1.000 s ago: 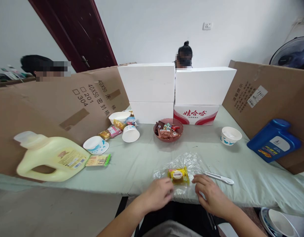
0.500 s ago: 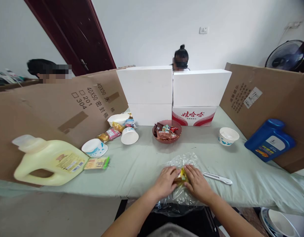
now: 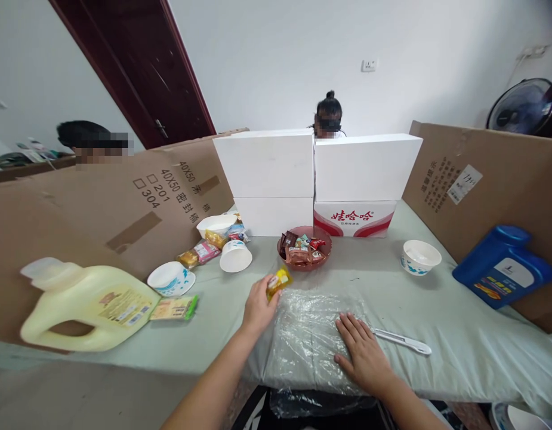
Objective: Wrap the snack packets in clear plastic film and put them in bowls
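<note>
Here, two bare hands work over a table [image 3: 378, 298] spread with a pale green cloth. The left hand [image 3: 260, 306] pinches one yellow packet [image 3: 278, 283] between thumb and fingers, near the front of one reddish bowl [image 3: 305, 266] and by the far left corner of one clear plastic bag [image 3: 302, 340]. The right hand [image 3: 364, 352] lies palm down with its fingers spread, resting on the right part of that bag and gripping nothing. Just beside it lies one white cutter [image 3: 403, 341].

The reddish bowl holds several wrapped sweets [image 3: 299, 255], overlapping too much to count. Four white bowls are on the cloth: one upright bowl [image 3: 421, 258] at the right, and three at the left, namely a tipped bowl [image 3: 236, 258], a tilted bowl [image 3: 169, 279] with a blue pattern, and a rear bowl [image 3: 216, 224] partly hidden by snack packets [image 3: 206, 251]. There are two large bottles, one pale yellow jug [image 3: 114, 286] and one blue bottle [image 3: 503, 269], with one flat green-edged packet [image 3: 173, 308] by the jug. Four boxes [image 3: 264, 164] stand stacked two by two, between two cardboard panels [image 3: 79, 209]. Beyond them, two people [image 3: 328, 110] show.
</note>
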Demonstrator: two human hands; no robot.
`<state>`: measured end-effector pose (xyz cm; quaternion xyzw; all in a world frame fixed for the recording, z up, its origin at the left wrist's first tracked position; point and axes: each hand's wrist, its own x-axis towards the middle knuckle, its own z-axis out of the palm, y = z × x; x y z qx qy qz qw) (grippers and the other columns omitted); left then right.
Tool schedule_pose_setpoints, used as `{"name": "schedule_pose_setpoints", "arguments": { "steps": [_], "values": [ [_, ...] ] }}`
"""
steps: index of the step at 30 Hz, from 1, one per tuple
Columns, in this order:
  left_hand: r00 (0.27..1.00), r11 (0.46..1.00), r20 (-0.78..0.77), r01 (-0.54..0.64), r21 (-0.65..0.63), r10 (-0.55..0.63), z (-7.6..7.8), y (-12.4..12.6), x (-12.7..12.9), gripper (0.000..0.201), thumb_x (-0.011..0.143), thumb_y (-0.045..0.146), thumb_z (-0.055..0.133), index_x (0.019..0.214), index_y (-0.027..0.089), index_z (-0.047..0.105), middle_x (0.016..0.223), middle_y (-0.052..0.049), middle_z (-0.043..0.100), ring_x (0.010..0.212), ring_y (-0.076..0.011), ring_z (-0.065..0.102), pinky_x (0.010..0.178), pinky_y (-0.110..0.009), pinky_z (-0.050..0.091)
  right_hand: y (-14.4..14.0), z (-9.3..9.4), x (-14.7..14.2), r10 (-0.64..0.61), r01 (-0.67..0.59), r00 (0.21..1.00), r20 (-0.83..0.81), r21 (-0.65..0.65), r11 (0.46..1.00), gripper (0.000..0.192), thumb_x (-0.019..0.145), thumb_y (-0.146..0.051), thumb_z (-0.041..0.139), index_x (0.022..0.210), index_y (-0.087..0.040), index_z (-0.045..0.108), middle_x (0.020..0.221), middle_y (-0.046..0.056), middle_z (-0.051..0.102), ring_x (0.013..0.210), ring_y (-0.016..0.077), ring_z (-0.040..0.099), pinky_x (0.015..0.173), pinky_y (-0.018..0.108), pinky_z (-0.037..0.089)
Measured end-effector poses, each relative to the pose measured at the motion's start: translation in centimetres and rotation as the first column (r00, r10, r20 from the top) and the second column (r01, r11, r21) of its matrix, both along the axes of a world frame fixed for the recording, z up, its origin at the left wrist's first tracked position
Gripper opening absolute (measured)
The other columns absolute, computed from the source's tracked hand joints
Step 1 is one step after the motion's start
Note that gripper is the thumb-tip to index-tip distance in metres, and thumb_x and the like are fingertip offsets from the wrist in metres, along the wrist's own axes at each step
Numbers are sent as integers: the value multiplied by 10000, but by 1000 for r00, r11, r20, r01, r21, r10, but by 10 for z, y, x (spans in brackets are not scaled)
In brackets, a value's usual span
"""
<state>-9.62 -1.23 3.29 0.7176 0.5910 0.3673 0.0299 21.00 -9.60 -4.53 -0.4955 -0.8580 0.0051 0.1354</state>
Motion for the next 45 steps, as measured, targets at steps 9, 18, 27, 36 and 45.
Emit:
{"name": "schedule_pose_setpoints", "arguments": {
  "steps": [9,18,27,36,45],
  "values": [
    [966,980,-189,191,59,-177,74,106,74,433,779,160,660,1197,166,544,1204,-115,581,1145,-287,504,1000,-436,401,0,4,1,3,-3,1000,17,-15,1000,665,920,-527,421,1477,-183,306,1521,91,317,1400,275,279,1111,456,266],
    [666,702,-244,705,-105,-705,26,-9,97,150,898,249,473,874,194,610,872,-63,620,871,-200,556,831,-337,453,-1,1,0,16,-16,1000,4,42,999,672,915,-512,448,1481,-183,296,1519,100,322,1397,282,281,1103,455,265],
    [497,565,-293,791,-235,-817,-45,-120,10,636,664,685,680,1076,212,578,1120,-123,626,1088,-318,552,991,-503,399,2,14,0,-11,5,999,-36,-148,989,657,897,-483,489,1461,-179,342,1520,103,320,1414,277,246,1117,483,274],
    [636,666,-197,703,-251,-746,-36,-120,-24,268,846,58,457,952,250,613,1251,-49,630,1289,-236,477,1082,-451,378,-20,66,21,191,-258,950,-246,-281,924,591,855,-568,547,1343,-237,515,1449,109,444,1381,287,324,1105,477,315],
    [863,746,308,502,-437,-400,-18,-97,-19,280,970,410,323,997,218,526,941,-68,681,578,-129,617,643,-272,522,-57,53,43,176,-279,940,-291,-365,888,342,907,-330,484,1226,-241,570,1355,91,541,1351,261,372,1110,481,291]
  ]
}}
